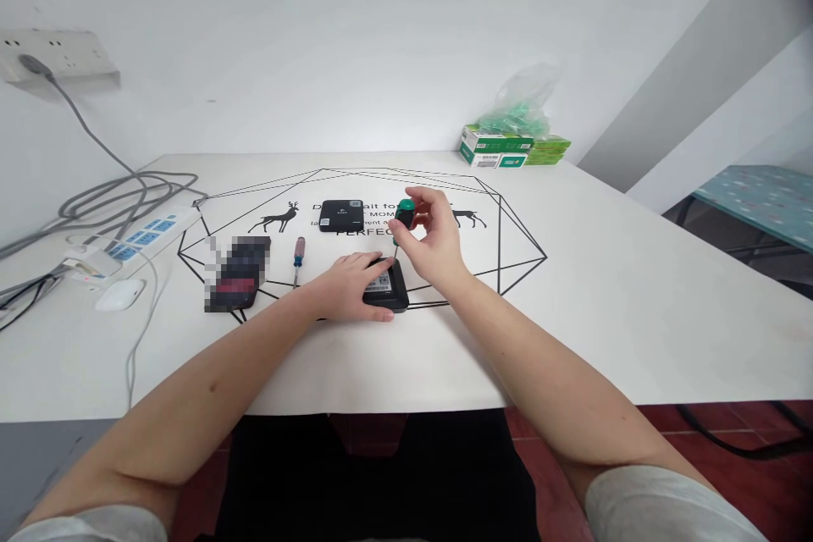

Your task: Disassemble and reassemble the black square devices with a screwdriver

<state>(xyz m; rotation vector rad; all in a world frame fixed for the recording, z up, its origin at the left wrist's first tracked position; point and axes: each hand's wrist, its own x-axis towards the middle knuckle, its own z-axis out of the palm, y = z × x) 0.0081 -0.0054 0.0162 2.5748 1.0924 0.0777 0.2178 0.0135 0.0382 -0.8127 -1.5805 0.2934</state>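
My right hand (433, 239) is closed around the green-and-black handle of a screwdriver (405, 212), held upright. Its thin shaft points down to the far right part of a small black electronic box (395, 292), which has a white label on its upper face. Across the box's left side lies my left hand (349, 288), thumb along the near edge and fingers towards the far edge, gripping it against the table. Whether the tip sits in a screw is too small to tell. Behind is a flat black square cover (341, 216). A second screwdriver (298, 258) with a red-and-blue clear handle lies left of my left hand.
A partly pixelated phone (241, 273) lies at the left, near a white earphone case (119, 295) and a power strip (149, 233) with coiled cables. Green-and-white boxes (495, 146) topped by a plastic bag (521, 106) stand by the wall. The white table (603, 313) has printed deer.
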